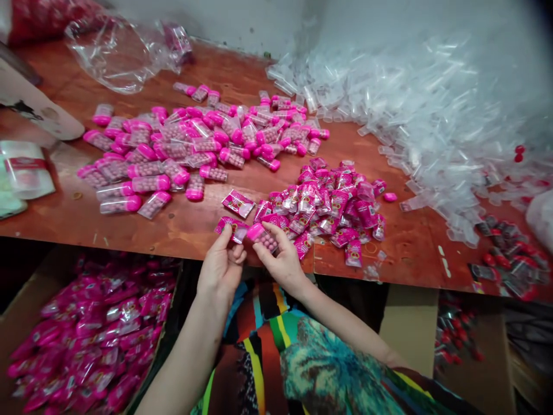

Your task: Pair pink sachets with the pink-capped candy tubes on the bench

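Note:
At the table's front edge my left hand (pixel 221 262) is closed on a small pink printed packet (pixel 233 228), pinched between thumb and fingers. Close beside it, my right hand (pixel 283 256) grips a clear tube of pink candy balls (pixel 262 236), its pink cap tilted toward the packet. Another flat pink packet (pixel 238 203) lies just beyond my left hand. Right of my hands is a heap of pink packets (pixel 328 202). Further back on the left spreads a pile of pink-capped candy tubes (pixel 185 135).
A large heap of clear empty tubes (pixel 415 121) covers the back right of the wooden table (pixel 190 227). Red-capped dark tubes (pixel 514 256) lie at the right edge. Below the table at left, a carton (pixel 175 300) holds many pink packets. A clear plastic bag (pixel 116 55) lies at the back left.

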`<act>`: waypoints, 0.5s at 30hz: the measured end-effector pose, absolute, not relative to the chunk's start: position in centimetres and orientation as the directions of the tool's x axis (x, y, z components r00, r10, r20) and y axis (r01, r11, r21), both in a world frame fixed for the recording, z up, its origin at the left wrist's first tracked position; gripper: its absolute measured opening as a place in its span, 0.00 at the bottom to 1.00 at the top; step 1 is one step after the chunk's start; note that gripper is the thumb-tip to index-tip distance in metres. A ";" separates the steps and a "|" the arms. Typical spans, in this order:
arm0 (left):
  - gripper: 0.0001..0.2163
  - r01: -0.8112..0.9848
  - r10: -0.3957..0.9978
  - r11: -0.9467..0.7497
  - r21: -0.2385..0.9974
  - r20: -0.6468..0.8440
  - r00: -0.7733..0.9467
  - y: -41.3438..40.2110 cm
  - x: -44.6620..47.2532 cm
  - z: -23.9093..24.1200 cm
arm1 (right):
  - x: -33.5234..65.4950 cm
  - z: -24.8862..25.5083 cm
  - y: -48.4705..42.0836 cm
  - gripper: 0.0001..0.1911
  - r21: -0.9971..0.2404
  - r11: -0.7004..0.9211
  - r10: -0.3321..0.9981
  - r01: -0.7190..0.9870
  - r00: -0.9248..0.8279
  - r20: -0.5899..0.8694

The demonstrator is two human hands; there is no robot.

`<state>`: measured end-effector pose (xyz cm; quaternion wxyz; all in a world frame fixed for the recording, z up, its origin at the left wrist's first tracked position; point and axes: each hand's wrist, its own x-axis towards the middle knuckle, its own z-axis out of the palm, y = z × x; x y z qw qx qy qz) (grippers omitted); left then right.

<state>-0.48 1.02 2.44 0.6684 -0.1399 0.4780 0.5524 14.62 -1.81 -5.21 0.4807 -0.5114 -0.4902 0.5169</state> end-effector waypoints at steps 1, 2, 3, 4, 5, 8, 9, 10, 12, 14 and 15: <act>0.15 -0.866 0.613 0.353 0.354 -0.786 -0.072 1.0 -0.5 2.3 | 14.7 -5.3 -1.9 0.32 -0.998 -0.057 0.998 0.010 -0.010 -0.057; 0.17 -0.859 0.624 0.356 0.369 -0.778 -0.075 1.0 -0.4 2.1 | 14.7 -5.4 -1.9 0.32 -0.998 -0.055 0.998 0.015 -0.008 -0.056; 0.18 -0.851 0.637 0.359 0.383 -0.767 -0.077 1.0 -0.4 2.0 | 14.7 -5.4 -2.0 0.32 -0.998 -0.052 0.999 0.018 -0.010 -0.053; 0.20 -0.844 0.650 0.362 0.395 -0.756 -0.075 1.0 -0.3 1.8 | 14.6 -5.4 -2.1 0.32 -0.999 -0.048 0.999 0.022 -0.016 -0.048; 0.21 -0.839 0.661 0.365 0.404 -0.747 -0.072 1.0 -0.2 1.7 | 14.6 -5.5 -2.2 0.32 -0.999 -0.041 0.999 0.026 -0.023 -0.041; 0.21 -0.829 0.677 0.369 0.420 -0.733 -0.070 1.0 -0.3 1.2 | 14.6 -5.5 -2.5 0.32 -0.998 0.000 1.000 0.063 -0.021 -0.001; 0.21 -0.826 0.681 0.369 0.425 -0.729 -0.071 0.9 -0.3 1.0 | 14.6 -5.5 -2.6 0.32 -0.997 0.019 1.000 0.081 -0.011 0.018; 0.21 -0.823 0.686 0.369 0.431 -0.724 -0.071 0.9 -0.4 0.8 | 14.6 -5.5 -2.6 0.32 -0.994 0.039 0.999 0.100 -0.001 0.039; 0.22 -0.814 0.701 0.369 0.449 -0.709 -0.074 0.7 -0.4 0.3 | 14.6 -5.4 -2.6 0.31 -0.988 0.073 0.997 0.133 0.011 0.075; 0.24 -0.800 0.709 0.379 0.466 -0.701 -0.073 0.4 -0.2 -0.1 | 14.5 -5.3 -2.5 0.31 -0.981 0.105 0.994 0.163 0.014 0.109; 0.24 -0.792 0.707 0.387 0.472 -0.704 -0.073 0.3 -0.1 -0.3 | 14.5 -5.3 -2.5 0.31 -0.976 0.122 0.992 0.180 0.009 0.126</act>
